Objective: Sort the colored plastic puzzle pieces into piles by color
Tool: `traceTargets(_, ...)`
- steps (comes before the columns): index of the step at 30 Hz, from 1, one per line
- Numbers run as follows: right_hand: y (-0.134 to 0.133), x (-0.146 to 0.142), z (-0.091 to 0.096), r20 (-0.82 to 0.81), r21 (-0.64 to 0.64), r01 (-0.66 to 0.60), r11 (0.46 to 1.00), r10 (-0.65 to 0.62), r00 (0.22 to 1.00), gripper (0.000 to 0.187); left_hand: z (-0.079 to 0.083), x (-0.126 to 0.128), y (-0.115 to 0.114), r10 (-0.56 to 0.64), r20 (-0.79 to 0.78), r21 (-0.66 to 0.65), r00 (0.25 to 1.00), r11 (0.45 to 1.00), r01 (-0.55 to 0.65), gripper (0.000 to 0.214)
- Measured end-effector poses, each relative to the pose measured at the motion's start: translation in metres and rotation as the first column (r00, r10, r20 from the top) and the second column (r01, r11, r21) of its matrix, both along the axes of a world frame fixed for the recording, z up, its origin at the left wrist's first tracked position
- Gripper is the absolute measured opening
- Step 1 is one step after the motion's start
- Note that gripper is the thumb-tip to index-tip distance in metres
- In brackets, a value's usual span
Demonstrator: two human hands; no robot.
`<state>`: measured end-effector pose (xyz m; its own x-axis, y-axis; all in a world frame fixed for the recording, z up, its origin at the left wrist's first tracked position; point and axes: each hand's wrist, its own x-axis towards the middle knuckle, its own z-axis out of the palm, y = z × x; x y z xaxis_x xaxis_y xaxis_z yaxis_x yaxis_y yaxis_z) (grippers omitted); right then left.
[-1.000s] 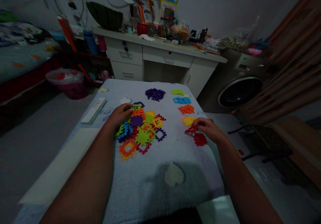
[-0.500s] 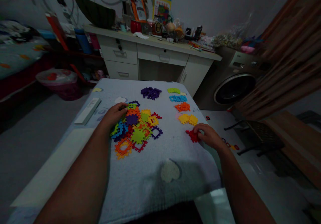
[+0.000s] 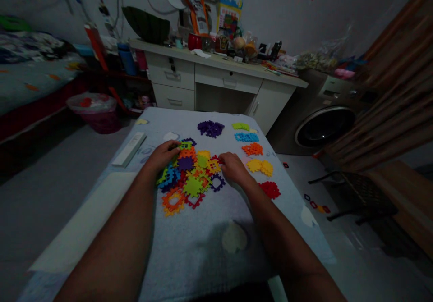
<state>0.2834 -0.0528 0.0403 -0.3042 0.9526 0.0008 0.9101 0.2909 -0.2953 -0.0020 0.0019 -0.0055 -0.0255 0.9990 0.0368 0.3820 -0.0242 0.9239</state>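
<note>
A mixed pile of plastic interlocking tiles with toothed edges (image 3: pixel 192 185) lies on the cloth-covered table, in green, orange, purple, yellow, blue and red. At the pile's far left edge, my left hand (image 3: pixel 165 154) has its thumb and finger closed at the rim of a green window-like tile (image 3: pixel 186 144). My right hand (image 3: pixel 233 167) is at the pile's right edge, fingers pinched together on a red tile (image 3: pixel 217 158) that they partly hide. Sorted by colour along the right side are red tiles (image 3: pixel 269 189), yellow tiles (image 3: pixel 260 167), orange tiles (image 3: pixel 252 149), blue tiles (image 3: pixel 246 137) and green tiles (image 3: pixel 240 126).
Purple tiles (image 3: pixel 210 129) form a heap at the table's far middle. A long white box (image 3: pixel 129 149) lies on the left. Beyond the table stand a white desk (image 3: pixel 223 74) and a washing machine (image 3: pixel 316 117). A few tiles (image 3: pixel 317 206) are on the floor at right.
My right hand has left the red tiles on the right and moved left to the pile's right edge. My left hand stays at the green tile. The view has shifted slightly.
</note>
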Motion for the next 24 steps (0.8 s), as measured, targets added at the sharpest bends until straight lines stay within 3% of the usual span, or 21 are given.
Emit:
traceTargets(6, 0.009, -0.008, -0.018, -0.038, 0.034, 0.112, 0.993, -0.111, 0.993, 0.023, 0.001, -0.006, 0.004, -0.077, -0.033, -0.018, 0.997, 0.997, 0.076, 0.054)
traceTargets(13, 0.007, 0.018, -0.002, -0.153, 0.078, 0.131, 0.988, -0.118, 0.981, 0.033, 0.008, -0.005, 0.002, -0.091, -0.056, -0.022, 0.994, 0.996, 0.089, 0.056)
traceTargets(18, -0.002, 0.06, 0.024, -0.266, 0.083, 0.082, 0.993, -0.058, 0.962, 0.024, 0.008, -0.004, 0.002, -0.081, -0.083, -0.031, 0.993, 0.996, 0.079, 0.055)
traceTargets(24, -0.032, 0.14, 0.045, -0.379, -0.027, 0.073, 0.997, -0.078, 0.922, 0.019, 0.001, -0.003, 0.004, -0.065, -0.101, 0.011, 0.993, 0.998, 0.067, 0.054)
